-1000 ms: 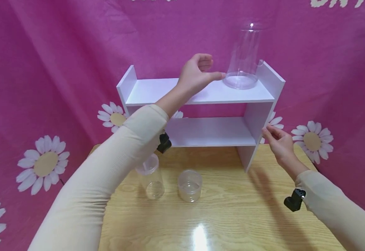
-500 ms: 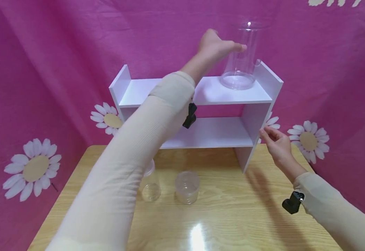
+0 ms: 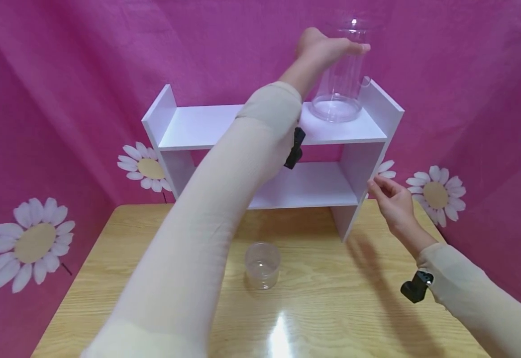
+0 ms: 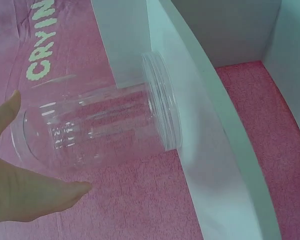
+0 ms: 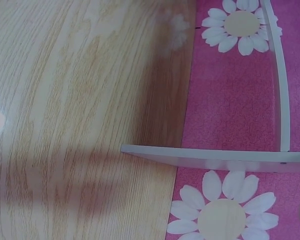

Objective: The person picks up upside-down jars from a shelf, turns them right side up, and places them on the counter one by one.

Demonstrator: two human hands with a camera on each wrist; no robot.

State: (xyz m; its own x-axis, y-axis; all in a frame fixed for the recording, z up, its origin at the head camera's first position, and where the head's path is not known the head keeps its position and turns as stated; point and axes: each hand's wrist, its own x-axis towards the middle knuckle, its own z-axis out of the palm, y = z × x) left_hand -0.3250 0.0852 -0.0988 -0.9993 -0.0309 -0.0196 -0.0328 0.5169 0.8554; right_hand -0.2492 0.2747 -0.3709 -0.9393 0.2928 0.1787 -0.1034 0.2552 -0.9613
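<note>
A tall clear plastic jar (image 3: pixel 337 107) stands on the top deck of the white shelf unit (image 3: pixel 206 127), near its right end. My left hand (image 3: pixel 320 48) is at the jar's upper part. In the left wrist view the thumb and a finger (image 4: pixel 7 115) are spread about the jar's far end (image 4: pixel 90 130), with a gap beside the thumb. My right hand (image 3: pixel 396 206) pinches the front edge of the unit's right side panel (image 3: pixel 365 174). Only a sliver of that hand shows in the right wrist view.
A small clear tub (image 3: pixel 262 268) stands on the wooden table (image 3: pixel 323 298) in front of the shelf unit. The lower deck (image 3: pixel 314 184) spans between the side panels. A pink cloth with daisies (image 3: pixel 85 89) hangs behind. My left sleeve (image 3: pixel 197 238) crosses the middle of the view.
My left hand has risen and moved right, from beside the jar's base to its upper part. The left sleeve now hides the lidded jar on the table. My right hand stays at the panel.
</note>
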